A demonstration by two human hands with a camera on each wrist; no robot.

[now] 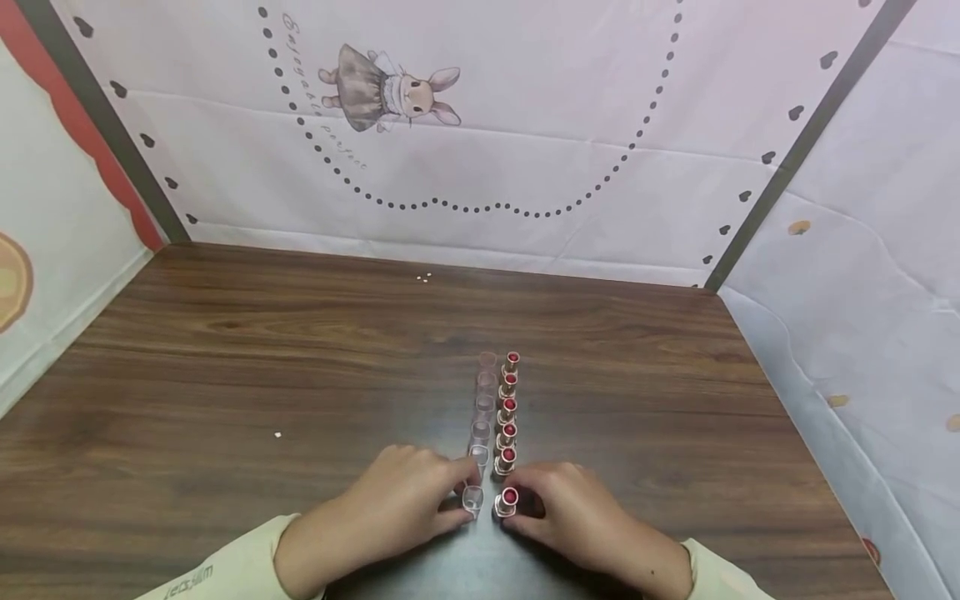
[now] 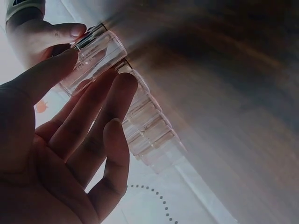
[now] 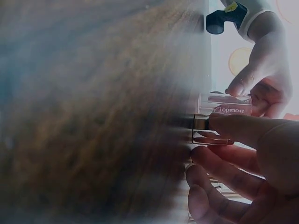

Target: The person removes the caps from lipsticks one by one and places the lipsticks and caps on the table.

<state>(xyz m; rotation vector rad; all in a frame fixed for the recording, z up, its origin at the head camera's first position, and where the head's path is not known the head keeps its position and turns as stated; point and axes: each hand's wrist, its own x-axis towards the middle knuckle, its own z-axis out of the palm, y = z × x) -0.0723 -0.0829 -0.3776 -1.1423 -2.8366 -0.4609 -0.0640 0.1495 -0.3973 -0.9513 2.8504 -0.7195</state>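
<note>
Two side-by-side rows run away from the person on the table: clear caps [image 1: 481, 431] on the left, uncapped lipsticks [image 1: 508, 406] with red tips on the right. The left hand [image 1: 401, 504] pinches the nearest clear cap [image 1: 472, 498] between thumb and fingers. That cap [image 3: 226, 103] carries "avocado" lettering in the right wrist view. Across from it, the right hand [image 1: 573, 510] pinches the nearest lipstick [image 1: 507, 500] by its lower part. This lipstick stands upright, a little apart from the others. In the left wrist view the other caps [image 2: 149, 121] line up behind the fingers.
Dark wood grain covers the table [image 1: 225, 350]. Small white bits [image 1: 424, 277] lie near its back edge, and another white bit [image 1: 277, 434] is at the left. Printed white cloth [image 1: 525, 100] hangs behind and on both sides.
</note>
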